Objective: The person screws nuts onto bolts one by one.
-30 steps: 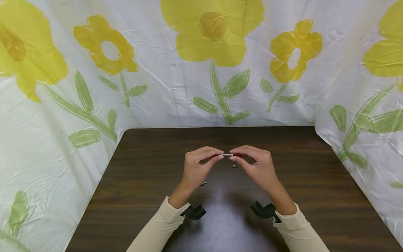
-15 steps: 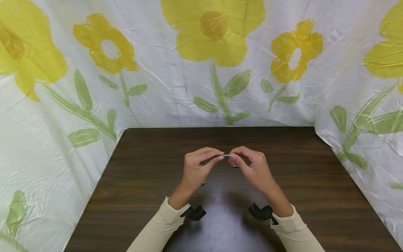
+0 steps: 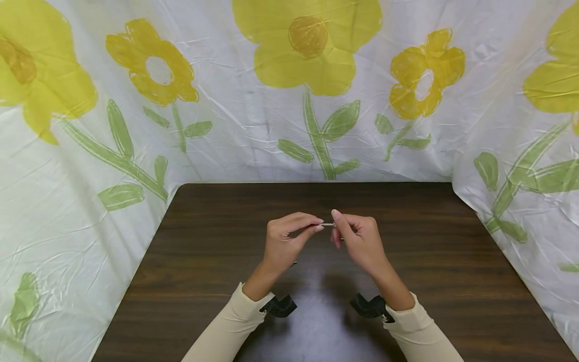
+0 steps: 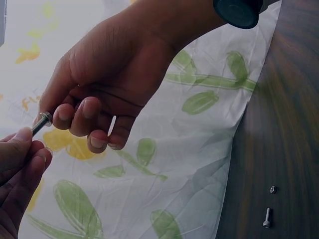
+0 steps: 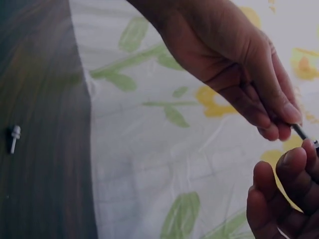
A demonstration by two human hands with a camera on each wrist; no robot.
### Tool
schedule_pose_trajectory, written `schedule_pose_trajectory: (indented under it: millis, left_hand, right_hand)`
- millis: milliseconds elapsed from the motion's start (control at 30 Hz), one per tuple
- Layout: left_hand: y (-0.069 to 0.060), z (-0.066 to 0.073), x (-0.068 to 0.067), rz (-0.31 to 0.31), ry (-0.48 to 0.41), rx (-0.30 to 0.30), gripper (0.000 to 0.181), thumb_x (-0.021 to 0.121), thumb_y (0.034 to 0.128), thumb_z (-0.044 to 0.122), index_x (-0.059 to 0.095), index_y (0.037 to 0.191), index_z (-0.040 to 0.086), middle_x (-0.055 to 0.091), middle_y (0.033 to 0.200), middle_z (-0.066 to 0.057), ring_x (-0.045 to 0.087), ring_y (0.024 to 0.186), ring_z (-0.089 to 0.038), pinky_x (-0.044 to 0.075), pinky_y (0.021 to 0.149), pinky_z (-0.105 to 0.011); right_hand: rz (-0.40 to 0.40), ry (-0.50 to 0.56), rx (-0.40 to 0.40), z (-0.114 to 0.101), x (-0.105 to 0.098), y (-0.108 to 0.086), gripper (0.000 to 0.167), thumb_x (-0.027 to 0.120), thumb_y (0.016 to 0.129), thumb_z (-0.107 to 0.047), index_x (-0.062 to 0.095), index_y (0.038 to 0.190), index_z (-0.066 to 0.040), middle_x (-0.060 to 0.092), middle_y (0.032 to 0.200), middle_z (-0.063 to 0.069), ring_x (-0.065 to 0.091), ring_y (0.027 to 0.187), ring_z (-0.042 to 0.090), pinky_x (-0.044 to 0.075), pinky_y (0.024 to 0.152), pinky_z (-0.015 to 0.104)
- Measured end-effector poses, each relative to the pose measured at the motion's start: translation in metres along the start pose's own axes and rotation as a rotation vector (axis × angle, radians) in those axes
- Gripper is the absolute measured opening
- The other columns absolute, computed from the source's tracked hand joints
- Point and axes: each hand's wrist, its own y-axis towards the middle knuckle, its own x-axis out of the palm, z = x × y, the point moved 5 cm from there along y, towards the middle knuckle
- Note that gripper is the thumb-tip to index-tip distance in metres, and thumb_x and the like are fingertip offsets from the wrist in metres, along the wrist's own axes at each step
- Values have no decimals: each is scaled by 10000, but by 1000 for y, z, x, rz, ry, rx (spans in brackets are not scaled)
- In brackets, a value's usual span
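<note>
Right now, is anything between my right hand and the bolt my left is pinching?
Nothing visible: your right hand's fingers are right at the bolt's far end from your left hand. Another bolt lies on the table, out of the way.

The head view looks forward and down at the table [image 3: 194, 271] from farther back; both wrist views look closely from opposite sides, facing the cloth [image 5: 134, 159], sharing the bolt [image 4: 39, 125].
</note>
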Motion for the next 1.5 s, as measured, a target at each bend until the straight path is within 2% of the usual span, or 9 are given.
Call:
schedule_pose_trajectory:
  millis: [167, 333, 433, 533, 633, 700, 967, 1267, 1500]
  left_hand:
    - [0, -1, 0, 9, -5, -15, 136, 796, 813, -89, 782, 925, -12, 758, 878, -98, 725, 797, -195, 596, 717, -310]
    - [0, -3, -2, 28, -4, -30, 136, 797, 812, -87, 783, 927, -17, 760, 881, -111, 730, 800, -206, 595, 722, -305]
    - [0, -3, -4, 38, -9, -43, 130, 794, 814, -90, 780, 927, -30, 761, 888, -119, 732, 808, -215, 595, 726, -301]
    - [0, -3, -6, 46, -13, -61, 120, 791, 819, -86, 781, 927, -34, 762, 893, -115, 732, 815, -213, 593, 725, -295]
    - [1, -4, -9, 51, -16, -73, 121, 790, 820, -83, 783, 929, -30, 763, 895, -109, 730, 815, -210, 592, 720, -293]
    - [1, -5, -10, 52, -18, -81, 123, 792, 820, -79, 785, 931, -27, 764, 898, -107, 730, 818, -209, 592, 720, -292]
    - [0, -4, -10, 39, -17, -92, 103, 795, 823, -70, 779, 921, -45, 762, 892, -110, 726, 810, -204, 588, 710, -279]
    - [1, -5, -10, 31, -32, -101, 108, 792, 823, -68, 785, 926, -36, 763, 897, -112, 726, 819, -210, 591, 722, -288]
    - [1, -5, -9, 34, -38, -86, 111, 799, 802, -86, 783, 905, -48, 756, 874, -107, 712, 787, -200, 585, 695, -277]
  right_hand:
    - [-1, 49, 66, 3, 0, 0, 553, 551, 1070, -211, 612, 524, -147, 566, 493, -22, 397, 423, 182, 239, 382, 270]
    - [11, 64, 56, 4, -3, 1, 605, 483, 1098, -246, 596, 514, -135, 572, 494, 6, 543, 485, 207, 385, 428, 288]
    - [19, 90, -5, 2, -8, 2, 473, 499, 1085, -135, 656, 642, -81, 620, 577, 46, 609, 553, 203, 513, 536, 270]
    - [2, 83, -106, -1, -14, 3, 137, 640, 972, 36, 726, 912, -53, 701, 751, 72, 669, 665, 181, 565, 645, 255]
    - [-21, 69, -216, -5, -17, 3, 377, 777, 797, 154, 719, 1118, -34, 740, 901, 95, 708, 769, 187, 585, 689, 268]
    - [-15, 49, -281, -7, -19, 3, 505, 825, 712, 184, 718, 1157, -28, 746, 942, 101, 714, 803, 202, 586, 699, 279]
    - [3, 51, -396, -12, -16, 3, 435, 833, 662, 218, 762, 1034, 5, 755, 928, 100, 715, 801, 187, 587, 700, 285]
    - [9, 69, -412, -13, -12, 2, 420, 814, 686, 222, 786, 1011, -43, 765, 922, 97, 721, 785, 167, 569, 685, 222]
    - [-5, 60, -338, -10, -11, 1, 289, 796, 784, 141, 775, 1012, -35, 758, 891, 57, 695, 709, 151, 567, 642, 217]
